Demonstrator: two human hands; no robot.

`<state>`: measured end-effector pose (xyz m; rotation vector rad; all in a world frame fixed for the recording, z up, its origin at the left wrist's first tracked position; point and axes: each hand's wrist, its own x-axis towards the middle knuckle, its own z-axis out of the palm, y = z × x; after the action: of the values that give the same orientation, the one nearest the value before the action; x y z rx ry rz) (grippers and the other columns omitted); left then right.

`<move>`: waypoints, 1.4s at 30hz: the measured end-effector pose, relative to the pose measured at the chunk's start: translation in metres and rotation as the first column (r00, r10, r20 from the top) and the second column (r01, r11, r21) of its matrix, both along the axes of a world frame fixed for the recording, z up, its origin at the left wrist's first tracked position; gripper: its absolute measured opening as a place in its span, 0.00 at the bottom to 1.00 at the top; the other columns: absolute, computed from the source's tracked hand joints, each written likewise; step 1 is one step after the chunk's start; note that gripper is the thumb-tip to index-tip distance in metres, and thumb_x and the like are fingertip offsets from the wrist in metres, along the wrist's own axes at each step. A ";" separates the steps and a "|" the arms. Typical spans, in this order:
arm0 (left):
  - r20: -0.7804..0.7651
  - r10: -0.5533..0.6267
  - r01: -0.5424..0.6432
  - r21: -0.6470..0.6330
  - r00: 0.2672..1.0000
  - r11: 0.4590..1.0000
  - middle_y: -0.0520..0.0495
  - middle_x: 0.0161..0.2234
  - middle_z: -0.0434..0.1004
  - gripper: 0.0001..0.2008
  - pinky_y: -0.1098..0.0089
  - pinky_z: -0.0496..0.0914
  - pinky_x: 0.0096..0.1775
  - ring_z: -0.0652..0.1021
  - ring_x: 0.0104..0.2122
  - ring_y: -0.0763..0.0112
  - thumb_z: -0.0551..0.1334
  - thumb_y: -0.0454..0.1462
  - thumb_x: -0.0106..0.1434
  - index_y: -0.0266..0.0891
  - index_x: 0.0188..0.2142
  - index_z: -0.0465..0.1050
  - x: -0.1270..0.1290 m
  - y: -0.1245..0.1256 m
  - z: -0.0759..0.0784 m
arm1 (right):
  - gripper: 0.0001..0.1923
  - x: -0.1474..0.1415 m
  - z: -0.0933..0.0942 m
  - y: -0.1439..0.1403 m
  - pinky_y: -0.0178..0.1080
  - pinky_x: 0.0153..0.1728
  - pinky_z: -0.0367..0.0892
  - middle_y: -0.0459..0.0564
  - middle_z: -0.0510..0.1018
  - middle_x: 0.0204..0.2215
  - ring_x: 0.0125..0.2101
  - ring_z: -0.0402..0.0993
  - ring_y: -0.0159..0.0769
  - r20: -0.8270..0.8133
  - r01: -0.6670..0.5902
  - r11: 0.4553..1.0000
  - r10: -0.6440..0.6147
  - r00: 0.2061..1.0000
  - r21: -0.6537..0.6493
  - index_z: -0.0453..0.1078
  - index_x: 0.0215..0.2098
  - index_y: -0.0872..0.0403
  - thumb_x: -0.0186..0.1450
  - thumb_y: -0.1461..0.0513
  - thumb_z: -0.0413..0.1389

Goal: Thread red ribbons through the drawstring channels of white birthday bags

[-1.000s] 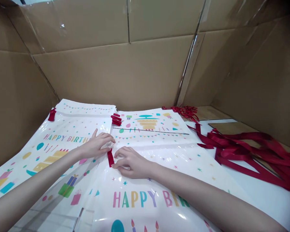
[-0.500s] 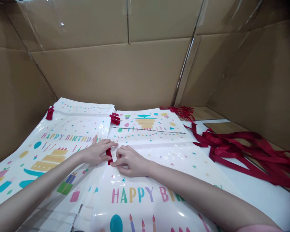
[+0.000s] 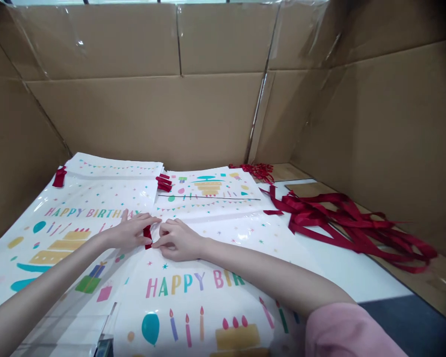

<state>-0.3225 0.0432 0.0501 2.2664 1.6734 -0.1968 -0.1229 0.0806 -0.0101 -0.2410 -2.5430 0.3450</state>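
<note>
Both hands' grip pinching red ribbon (image 3: 147, 236), left hand (image 3: 128, 233) at 9 o'clock, right hand (image 3: 177, 241) at 3 o'clock, on bag (image 3: 193, 297), ribbon pile (image 3: 338, 220) at 2 o'clock.

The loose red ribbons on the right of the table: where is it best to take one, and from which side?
Probably at a free end near the bags, about where one ribbon end lies flat and apart from the tangle. Come from the left, over the white table; the cardboard wall blocks the right side. Further right the strands cross and loop, so a pinch there would likely lift several.
</note>
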 end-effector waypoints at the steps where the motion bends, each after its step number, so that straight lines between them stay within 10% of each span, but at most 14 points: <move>1: -0.011 0.001 -0.001 0.001 1.000 1.000 0.41 0.49 0.68 0.28 0.35 0.41 0.55 0.65 0.53 0.50 0.54 0.42 0.59 0.47 0.60 0.57 0.001 0.000 0.000 | 0.12 0.008 0.001 0.001 0.38 0.40 0.59 0.47 0.71 0.31 0.36 0.65 0.35 -0.004 0.022 1.000 -0.022 1.000 -0.012 0.77 0.38 0.50 0.58 0.64 0.56; 6: -0.048 0.011 -0.012 -0.022 0.999 1.000 0.41 0.51 0.67 0.29 0.35 0.41 0.55 0.64 0.54 0.48 0.52 0.44 0.60 0.47 0.61 0.55 0.001 0.001 0.000 | 0.11 0.096 0.006 0.026 0.37 0.40 0.61 0.51 0.73 0.33 0.37 0.68 0.36 0.041 0.334 0.937 -0.332 0.943 -0.107 0.75 0.37 0.55 0.58 0.68 0.53; 9: -0.036 0.001 -0.001 -0.004 0.999 1.000 0.40 0.53 0.66 0.29 0.36 0.41 0.56 0.64 0.55 0.48 0.52 0.45 0.60 0.48 0.61 0.56 -0.002 0.002 -0.002 | 0.09 0.169 0.018 0.052 0.32 0.40 0.61 0.48 0.75 0.36 0.38 0.69 0.33 0.291 0.775 0.603 -0.720 0.630 -0.186 0.74 0.34 0.53 0.57 0.68 0.54; 12: -0.016 -0.006 0.006 0.019 1.000 1.000 0.40 0.54 0.67 0.28 0.38 0.43 0.56 0.65 0.55 0.47 0.52 0.46 0.60 0.48 0.61 0.58 -0.006 0.003 -0.005 | 0.08 0.231 0.034 0.073 0.33 0.32 0.60 0.52 0.76 0.35 0.35 0.70 0.37 0.395 0.925 0.341 -0.836 0.380 -0.169 0.72 0.34 0.57 0.58 0.66 0.53; 16: -0.004 -0.005 0.005 0.027 1.000 1.000 0.41 0.53 0.68 0.28 0.40 0.45 0.56 0.67 0.53 0.49 0.52 0.47 0.60 0.49 0.61 0.58 -0.008 0.005 -0.009 | 0.08 0.272 0.048 0.086 0.34 0.25 0.58 0.53 0.74 0.25 0.27 0.69 0.37 0.563 0.973 0.162 -0.795 0.226 -0.162 0.71 0.23 0.58 0.58 0.61 0.56; 29: 0.029 -0.009 0.008 0.033 1.000 0.999 0.43 0.53 0.68 0.28 0.45 0.49 0.57 0.67 0.53 0.51 0.51 0.50 0.62 0.51 0.61 0.58 -0.013 0.005 -0.011 | 0.20 0.270 0.046 0.090 0.32 0.19 0.57 0.48 0.70 0.20 0.20 0.64 0.29 0.716 0.928 0.092 -0.611 0.338 -0.360 0.70 0.26 0.57 0.53 0.48 0.63; 42: 0.009 -0.010 0.010 0.062 1.000 0.998 0.44 0.58 0.64 0.28 0.41 0.44 0.58 0.64 0.57 0.47 0.51 0.52 0.62 0.55 0.61 0.58 -0.020 0.007 -0.018 | 0.14 0.282 0.041 0.097 0.32 0.18 0.57 0.46 0.69 0.19 0.18 0.63 0.28 0.729 0.946 0.028 -0.631 0.266 -0.322 0.69 0.30 0.57 0.56 0.54 0.61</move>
<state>-0.3422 0.0497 0.0325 2.3172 1.6861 -0.1378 0.1593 0.1773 0.0313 -2.2667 -1.8529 0.8835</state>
